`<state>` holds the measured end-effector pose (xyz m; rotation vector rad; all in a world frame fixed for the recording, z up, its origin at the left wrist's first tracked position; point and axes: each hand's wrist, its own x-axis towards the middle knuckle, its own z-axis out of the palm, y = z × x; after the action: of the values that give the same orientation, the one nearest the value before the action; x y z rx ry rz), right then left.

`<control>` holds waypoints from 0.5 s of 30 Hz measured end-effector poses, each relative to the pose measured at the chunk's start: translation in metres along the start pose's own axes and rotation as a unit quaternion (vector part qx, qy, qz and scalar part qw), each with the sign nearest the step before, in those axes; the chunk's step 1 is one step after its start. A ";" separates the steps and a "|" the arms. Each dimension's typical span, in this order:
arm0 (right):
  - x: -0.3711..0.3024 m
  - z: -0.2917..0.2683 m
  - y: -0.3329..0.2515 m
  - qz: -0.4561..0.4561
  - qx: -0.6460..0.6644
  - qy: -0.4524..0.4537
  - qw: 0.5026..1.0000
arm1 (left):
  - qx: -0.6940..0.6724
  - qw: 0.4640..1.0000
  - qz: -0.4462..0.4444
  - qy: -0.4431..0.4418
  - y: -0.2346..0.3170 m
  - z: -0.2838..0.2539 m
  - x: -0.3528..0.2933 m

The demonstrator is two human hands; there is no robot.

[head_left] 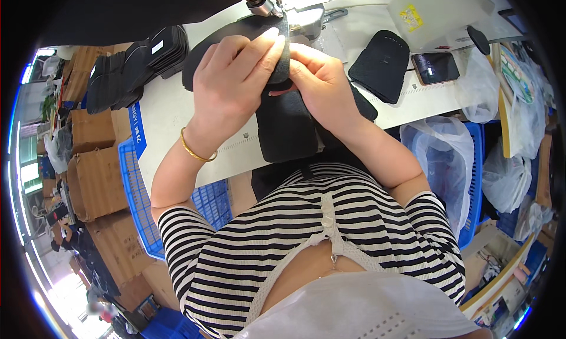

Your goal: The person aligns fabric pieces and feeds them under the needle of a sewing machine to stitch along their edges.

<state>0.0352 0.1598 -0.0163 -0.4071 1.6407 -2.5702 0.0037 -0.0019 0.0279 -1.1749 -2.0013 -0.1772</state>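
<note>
Both of my hands are closed on a black padded fabric piece with a rounded end, held up at the sewing machine's needle area. My left hand lies over the piece, its fingers pressed together along the folded edge. On the other side of that edge, my right hand pinches the fabric between thumb and fingers. Part of the piece is hidden behind my fingers. Below my hands, more black fabric pieces lie at the table's near edge.
Stacks of black pieces sit on the left of the white table. To the right are a black stack and a phone. A blue basket stands below left; a plastic-lined blue crate stands below right.
</note>
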 end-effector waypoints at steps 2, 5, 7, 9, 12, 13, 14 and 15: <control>-0.002 -0.004 -0.004 0.012 -0.026 -0.006 1.000 | 0.004 1.000 -0.014 0.006 0.006 0.004 -0.002; -0.006 -0.005 -0.006 0.011 -0.033 0.006 0.999 | 0.007 0.999 -0.030 0.014 0.012 0.009 -0.006; -0.011 -0.009 -0.004 -0.001 -0.056 0.006 0.998 | -0.001 0.999 -0.038 0.038 0.014 0.012 -0.007; -0.018 -0.013 -0.004 -0.012 -0.078 0.007 0.997 | -0.004 0.998 -0.036 0.047 0.022 0.007 -0.008; -0.027 -0.017 -0.011 0.041 -0.076 0.009 0.996 | -0.034 0.997 -0.019 0.065 0.024 0.007 -0.015; -0.029 -0.019 -0.013 0.044 -0.097 -0.003 0.994 | -0.060 0.995 -0.003 0.076 0.023 0.007 -0.018; -0.031 -0.019 -0.014 0.047 -0.119 -0.015 0.992 | -0.074 0.994 0.014 0.074 0.022 0.007 -0.018; -0.031 -0.019 -0.015 0.046 -0.118 -0.011 0.992 | -0.077 0.994 0.017 0.073 0.023 0.008 -0.018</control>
<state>0.0617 0.1890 -0.0159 -0.3608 1.9147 -2.3067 0.0223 0.0023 0.0040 -1.2541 -1.8654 -0.3954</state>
